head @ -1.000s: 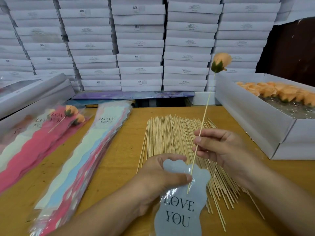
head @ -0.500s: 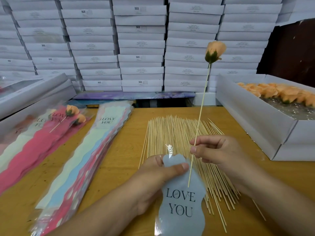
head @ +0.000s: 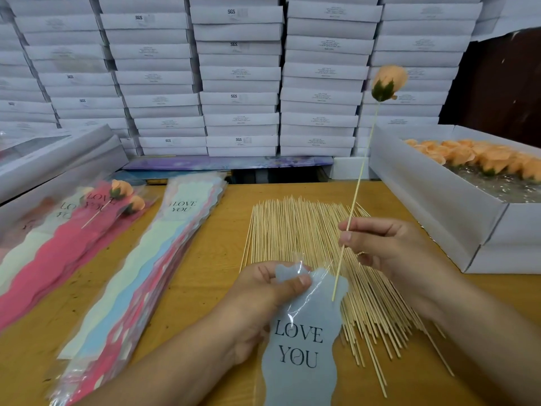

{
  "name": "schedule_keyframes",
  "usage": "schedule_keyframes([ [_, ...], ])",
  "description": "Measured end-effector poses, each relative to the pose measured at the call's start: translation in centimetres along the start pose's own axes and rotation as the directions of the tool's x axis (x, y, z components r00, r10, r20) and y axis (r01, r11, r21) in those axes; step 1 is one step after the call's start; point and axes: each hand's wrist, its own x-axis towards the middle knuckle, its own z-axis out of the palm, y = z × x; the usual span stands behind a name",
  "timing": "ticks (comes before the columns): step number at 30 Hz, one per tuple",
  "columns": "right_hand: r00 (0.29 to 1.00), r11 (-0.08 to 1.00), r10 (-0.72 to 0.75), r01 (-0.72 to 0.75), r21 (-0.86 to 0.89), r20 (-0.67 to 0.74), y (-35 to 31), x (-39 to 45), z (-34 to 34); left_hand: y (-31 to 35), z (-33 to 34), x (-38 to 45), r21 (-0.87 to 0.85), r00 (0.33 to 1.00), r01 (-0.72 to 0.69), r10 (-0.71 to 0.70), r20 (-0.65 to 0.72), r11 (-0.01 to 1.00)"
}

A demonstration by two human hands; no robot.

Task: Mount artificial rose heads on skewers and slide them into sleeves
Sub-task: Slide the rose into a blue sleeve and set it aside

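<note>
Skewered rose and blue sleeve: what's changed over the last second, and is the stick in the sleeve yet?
The right hand swung the skewered rose left, then back right, and lifted it slightly; its tip now sits over the mouth of the blue sleeve, not clearly inside. The left hand worked the clear film open at the top. Both grips, the loose skewers and sleeve stacks are unchanged.

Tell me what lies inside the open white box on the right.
The white box holds a row of orange rose heads along its far side, resting on crinkled clear plastic. Whatever lies beneath that plastic is hidden, and the frame edge cuts off the box's right end.
</note>
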Motion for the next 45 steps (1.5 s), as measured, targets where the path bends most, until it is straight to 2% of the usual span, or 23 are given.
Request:
schedule_keyframes([
  [6,0.999,0.995,-0.031,0.033,0.089,-0.028,-0.1,0.2,-0.2,0.2,-0.2,0.0,-0.056,1.0,-0.005,0.006,0.013,0.998],
  [13,0.986,0.973,-0.072,0.102,0.209,-0.15,-0.1,0.4,-0.3,0.1,0.2,-0.3,-0.038,0.998,0.044,-0.043,0.039,0.998],
  [18,0.974,0.965,-0.074,0.124,0.23,-0.213,-0.2,0.4,-0.6,0.1,0.3,-0.4,-0.053,0.996,0.068,-0.065,0.056,0.996],
  [21,0.979,0.974,-0.063,0.102,0.203,-0.192,-0.1,0.3,-0.3,0.1,0.3,-0.4,-0.051,0.998,0.061,-0.059,0.039,0.997],
  [28,0.999,0.992,-0.034,0.039,0.122,-0.042,0.2,-0.2,0.2,0.1,0.0,-0.2,-0.052,0.999,0.046,-0.046,0.003,0.998],
  [32,0.999,0.996,-0.024,0.027,0.082,-0.032,0.4,-0.3,0.6,0.2,0.0,-0.3,-0.034,0.999,0.028,-0.029,-0.02,0.999],
  [39,0.999,0.999,-0.033,0.033,0.004,0.005,1.1,-0.6,1.5,0.2,0.2,-0.4,-0.007,1.0,0.01,-0.01,0.019,1.0],
  [45,0.999,0.998,-0.037,0.037,0.046,-0.006,1.1,-0.5,1.5,0.0,0.3,-0.4,0.009,0.997,-0.006,0.005,0.078,1.0],
])
